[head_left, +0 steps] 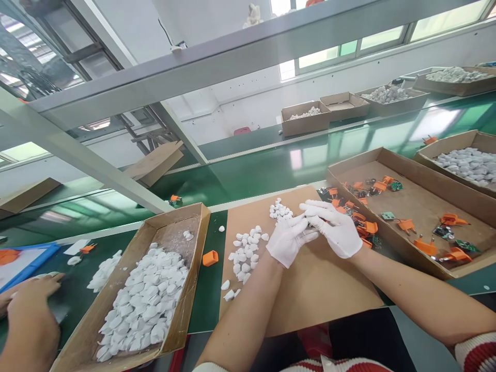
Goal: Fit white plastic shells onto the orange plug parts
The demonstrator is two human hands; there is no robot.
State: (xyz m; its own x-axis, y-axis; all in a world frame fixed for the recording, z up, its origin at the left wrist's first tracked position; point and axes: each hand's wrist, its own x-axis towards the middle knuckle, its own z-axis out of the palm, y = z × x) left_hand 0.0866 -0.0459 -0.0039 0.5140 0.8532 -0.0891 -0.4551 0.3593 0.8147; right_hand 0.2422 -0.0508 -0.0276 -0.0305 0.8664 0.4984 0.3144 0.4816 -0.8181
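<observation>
Both my hands wear white gloves and meet over a brown cardboard sheet (318, 289). My left hand (289, 238) and my right hand (336, 228) have their fingers pressed together around a small part between them that I cannot make out. Loose white plastic pieces (245, 253) lie on the sheet just left of my hands, with a smaller pile (279, 211) behind. An open cardboard box (406, 201) at my right holds orange plug parts (406, 225) and small circuit boards.
A cardboard box (194, 289) full of white pieces stands at the left, with an orange part (210, 258) beside it. Another person's bare hand (29, 310) works at the far left. A green conveyor belt (251, 170) runs behind, with more boxes (306, 120) beyond.
</observation>
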